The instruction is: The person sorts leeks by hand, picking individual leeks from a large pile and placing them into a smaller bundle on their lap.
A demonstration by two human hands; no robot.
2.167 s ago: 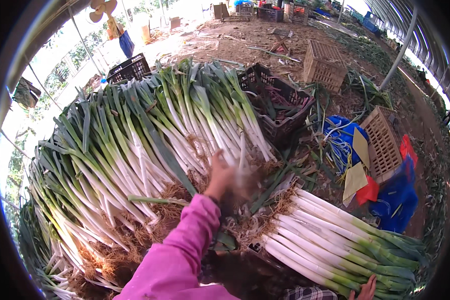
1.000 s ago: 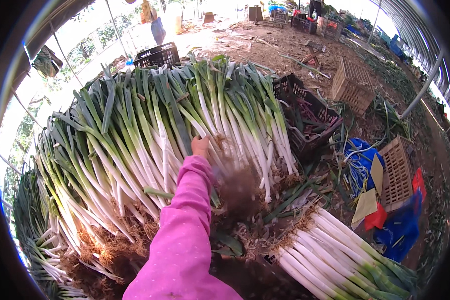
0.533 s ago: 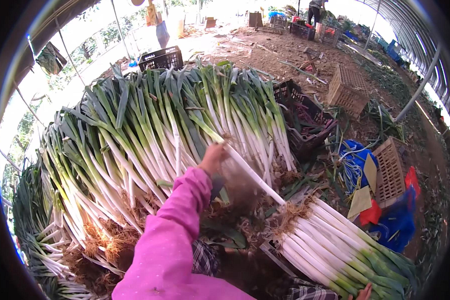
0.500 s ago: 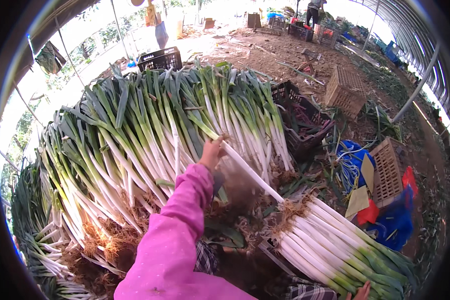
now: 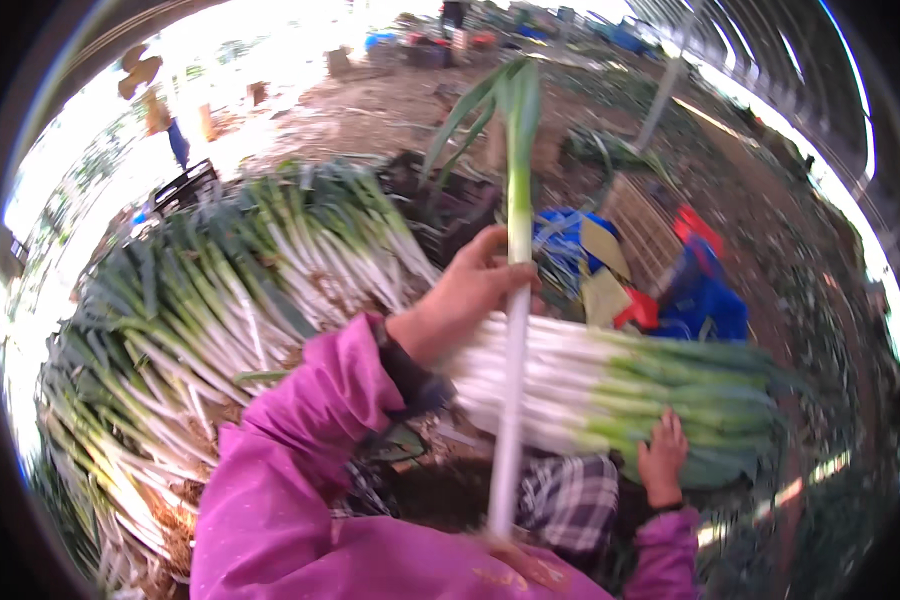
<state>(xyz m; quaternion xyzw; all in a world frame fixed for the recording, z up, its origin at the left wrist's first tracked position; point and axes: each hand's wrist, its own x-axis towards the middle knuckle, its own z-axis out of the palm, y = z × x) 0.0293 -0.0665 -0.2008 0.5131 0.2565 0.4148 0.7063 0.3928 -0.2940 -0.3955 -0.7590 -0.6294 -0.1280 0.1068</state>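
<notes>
A single leek (image 5: 520, 200) stands nearly upright in front of me, green leaves at the top and white stalk pointing down. My left hand (image 5: 460, 295) is closed around its stalk near the middle. To the right, a flat pile of leeks (image 5: 620, 385) lies crosswise, white parts to the left and green leaves to the right. Resting on the green part at the pile's near edge is my right hand (image 5: 664, 458), open with fingers laid on the leaves. The root ends of the pile are partly hidden behind my left hand and the held leek.
A large heap of leeks (image 5: 200, 290) fills the left side, roots toward me. Beyond the pile lie a tan plastic crate (image 5: 642, 228), blue sheeting (image 5: 715, 305) and a red scrap (image 5: 700, 232). A black crate (image 5: 185, 187) stands behind the heap.
My left hand has lifted the leek from beside the heap and turned it upright, toward the right. The view has swung right. My right hand stays on the pile's green part.
</notes>
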